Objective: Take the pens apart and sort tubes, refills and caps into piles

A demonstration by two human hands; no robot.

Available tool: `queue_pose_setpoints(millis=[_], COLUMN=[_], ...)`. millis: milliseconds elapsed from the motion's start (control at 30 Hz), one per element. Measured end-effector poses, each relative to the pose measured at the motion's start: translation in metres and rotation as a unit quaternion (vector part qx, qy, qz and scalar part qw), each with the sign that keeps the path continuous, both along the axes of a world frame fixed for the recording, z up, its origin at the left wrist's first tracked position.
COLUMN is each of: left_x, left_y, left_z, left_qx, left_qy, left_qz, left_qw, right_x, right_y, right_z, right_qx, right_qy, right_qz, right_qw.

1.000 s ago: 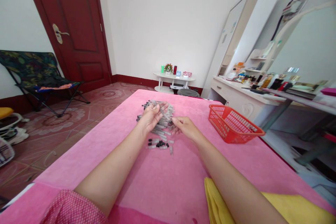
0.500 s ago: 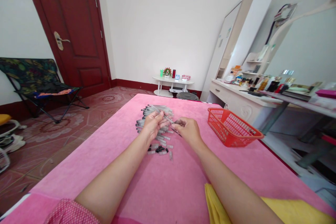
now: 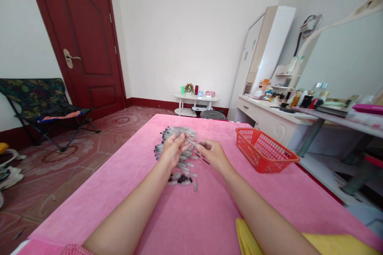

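Pinching a clear barrel (image 3: 190,140) between thumb and fingers, the left hand (image 3: 175,148) holds it aslant above the pens; the right hand (image 3: 213,153) has its thumb and forefinger closed together at the barrel's right end, though whether that grip holds the barrel itself or a small part at its tip cannot be told. A thin dark rod (image 3: 206,161) shows just below the right fingers, held or lying, which is unclear. Beneath and beyond the left hand, the pens (image 3: 187,158) lie heaped on the pink surface (image 3: 206,215), many with dark ends pointing left. Just nearer the wearer sit black tips (image 3: 183,179) in a small cluster, with clear caps (image 3: 176,175) around them and one clear piece (image 3: 195,186) slightly apart to the right. Farther right stands the red basket (image 3: 254,160), upright and open-topped, its slatted inner walls in view. A yellow cloth (image 3: 247,237) lies partly under the right forearm. Past the far edge, a white stand (image 3: 196,97) bears a pot (image 3: 188,93) with red flowers and green leaves in it, between a green cup (image 3: 182,89) and a red flask (image 3: 196,90). At right, bottles (image 3: 296,98) crowd the dresser (image 3: 263,113).
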State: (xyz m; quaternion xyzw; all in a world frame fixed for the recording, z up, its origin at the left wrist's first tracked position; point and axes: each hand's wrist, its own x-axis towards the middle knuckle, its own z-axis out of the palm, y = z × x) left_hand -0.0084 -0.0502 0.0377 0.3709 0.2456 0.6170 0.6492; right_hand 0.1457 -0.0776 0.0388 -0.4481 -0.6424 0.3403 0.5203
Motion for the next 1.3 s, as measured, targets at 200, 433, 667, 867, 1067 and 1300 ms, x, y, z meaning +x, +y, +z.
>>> queue_pose_setpoints(millis=[200,433,667,867,1067,1300], left_x=[0.0,0.0,0.0,0.0,-0.001,-0.001], left_y=[0.001,0.002,0.002,0.001,0.002,0.001], left_z=[-0.001,-0.001,-0.002,-0.002,-0.003,-0.003], left_qx=[-0.001,-0.002,-0.007,-0.002,-0.005,0.004], left_qy=[0.003,0.002,-0.001,0.015,0.019,0.026], left_qz=[0.003,-0.001,0.003,0.005,0.009,0.013], left_qw=[1.0,1.0,1.0,1.0,1.0,1.0], right_x=[-0.001,0.001,0.0,-0.003,-0.002,-0.004], right_y=[-0.001,0.002,-0.001,-0.004,-0.005,-0.009], right_z=[0.002,-0.002,0.001,0.004,0.006,0.009], right_qx=[-0.003,-0.006,-0.012,-0.033,-0.064,-0.053], right_qy=[-0.02,-0.048,-0.018,-0.003,-0.029,-0.024], right_qz=[-0.001,0.004,-0.003,0.022,0.031,0.031], right_qw=[1.0,0.999,1.0,0.999,0.997,0.998])
